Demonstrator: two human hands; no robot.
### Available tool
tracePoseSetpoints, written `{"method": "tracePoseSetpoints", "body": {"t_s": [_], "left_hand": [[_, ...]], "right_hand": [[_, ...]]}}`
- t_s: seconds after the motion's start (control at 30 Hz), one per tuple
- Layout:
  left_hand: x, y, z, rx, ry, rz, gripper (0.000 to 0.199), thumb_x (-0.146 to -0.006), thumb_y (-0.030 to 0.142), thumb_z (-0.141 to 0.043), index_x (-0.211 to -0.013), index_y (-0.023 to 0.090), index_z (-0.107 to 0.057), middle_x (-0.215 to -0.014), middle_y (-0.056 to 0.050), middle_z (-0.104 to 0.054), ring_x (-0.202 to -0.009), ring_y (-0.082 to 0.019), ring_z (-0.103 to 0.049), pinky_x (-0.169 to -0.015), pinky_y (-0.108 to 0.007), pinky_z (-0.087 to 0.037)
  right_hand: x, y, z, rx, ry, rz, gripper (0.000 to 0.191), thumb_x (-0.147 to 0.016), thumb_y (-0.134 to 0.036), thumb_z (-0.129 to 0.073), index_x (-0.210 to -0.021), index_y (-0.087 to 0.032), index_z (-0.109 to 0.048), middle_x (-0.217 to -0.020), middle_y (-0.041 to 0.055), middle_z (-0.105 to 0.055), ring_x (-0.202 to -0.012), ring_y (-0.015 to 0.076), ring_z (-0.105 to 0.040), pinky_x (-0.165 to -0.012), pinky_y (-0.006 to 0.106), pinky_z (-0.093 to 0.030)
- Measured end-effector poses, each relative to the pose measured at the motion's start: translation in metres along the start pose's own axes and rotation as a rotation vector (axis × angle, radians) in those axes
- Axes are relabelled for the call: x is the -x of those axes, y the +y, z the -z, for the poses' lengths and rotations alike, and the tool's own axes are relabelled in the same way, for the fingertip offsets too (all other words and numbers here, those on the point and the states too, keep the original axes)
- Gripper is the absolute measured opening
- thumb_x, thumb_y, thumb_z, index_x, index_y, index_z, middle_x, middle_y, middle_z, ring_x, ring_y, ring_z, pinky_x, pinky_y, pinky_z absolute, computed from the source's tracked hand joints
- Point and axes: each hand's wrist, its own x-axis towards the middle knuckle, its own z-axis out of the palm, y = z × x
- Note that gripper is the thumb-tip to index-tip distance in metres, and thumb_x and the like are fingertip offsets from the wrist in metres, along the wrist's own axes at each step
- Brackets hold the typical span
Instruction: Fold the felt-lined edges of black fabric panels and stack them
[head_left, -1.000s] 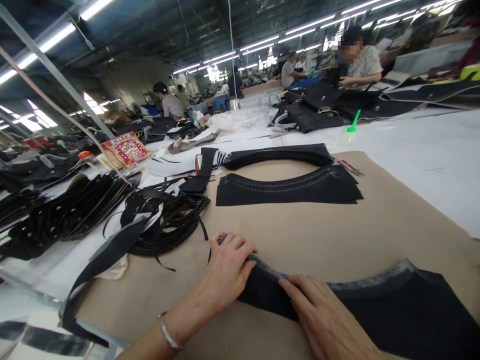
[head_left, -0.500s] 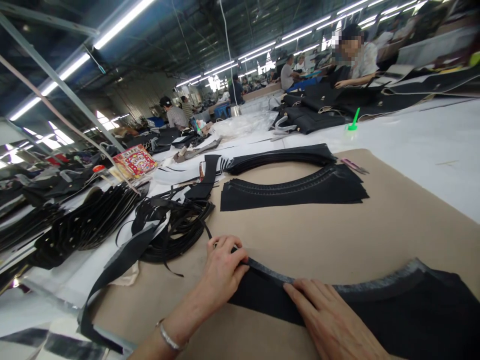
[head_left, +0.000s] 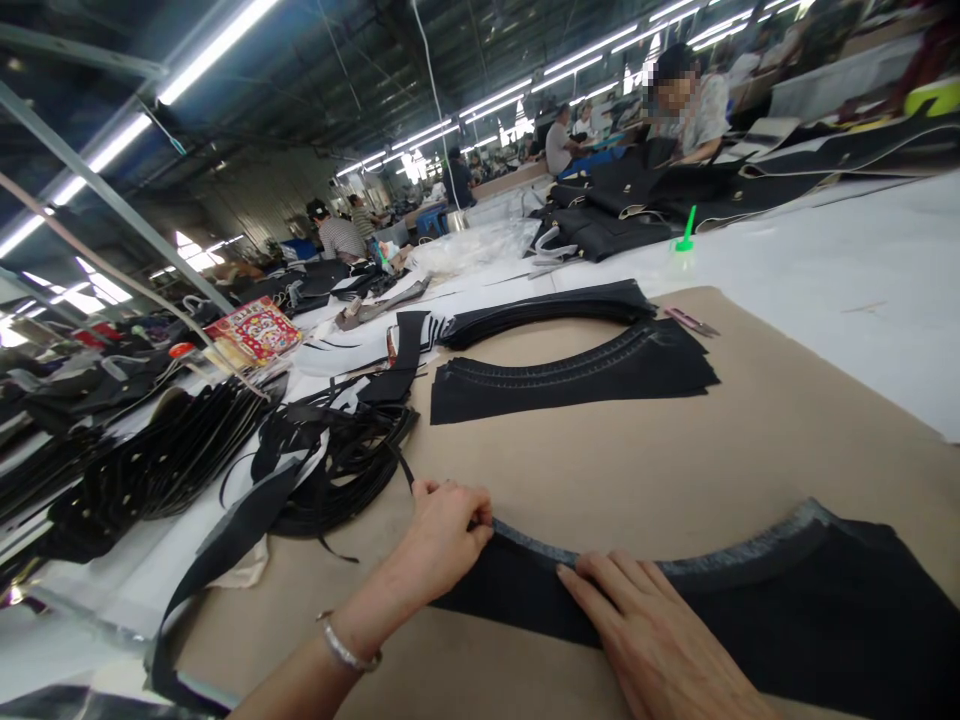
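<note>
The left hand (head_left: 448, 530) curls, its grip pinching the black piece's (head_left: 540, 590) edge; the right hand (head_left: 637, 610) presses flat, fingers together.

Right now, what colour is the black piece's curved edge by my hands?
The curved edge is mottled grey, clearest in the head view.

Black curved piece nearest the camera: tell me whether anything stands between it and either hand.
Nothing visible does: the left hand grips the black curved piece by its grey edge, and the right hand rests on it.
</note>
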Motion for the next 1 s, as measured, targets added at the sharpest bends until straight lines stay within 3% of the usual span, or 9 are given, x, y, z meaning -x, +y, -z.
{"method": "tracePoseSetpoints", "body": {"t_s": [0.2,0.77,1.0], "left_hand": [[-0.007,-0.007,-0.001,0.065,-0.036,0.050,0.007,-0.076,0.018,-0.060,-0.073,0.022,-0.066,-0.077,0.003,-0.069,-0.081,-0.017,-0.061,-0.086,-0.037,-0.028],[-0.007,-0.013,-0.016,0.103,0.085,0.088,0.008,-0.079,0.024,-0.068,-0.075,0.021,-0.062,-0.080,0.001,-0.064,-0.087,-0.020,-0.056,-0.086,-0.038,-0.027],[-0.006,-0.014,-0.013,0.118,0.122,0.067,0.013,-0.076,0.025,-0.072,-0.078,0.021,-0.060,-0.080,0.001,-0.064,-0.086,-0.020,-0.056,-0.088,-0.040,-0.026]], "right_hand": [[-0.002,-0.001,0.002,0.037,0.020,0.008,0.051,-0.062,-0.006,-0.051,-0.108,-0.021,-0.066,-0.103,0.0015,-0.068,-0.089,0.0196,-0.058,-0.080,0.036,-0.046],[-0.002,0.000,0.001,0.085,0.079,0.054,0.052,-0.062,-0.001,-0.043,-0.106,-0.022,-0.061,-0.099,-0.0011,-0.068,-0.087,0.0187,-0.057,-0.080,0.036,-0.038],[-0.027,-0.017,-0.001,0.123,0.093,0.113,0.053,-0.060,-0.004,-0.045,-0.110,-0.017,-0.060,-0.099,0.0020,-0.067,-0.085,0.0199,-0.056,-0.079,0.036,-0.040]]}}
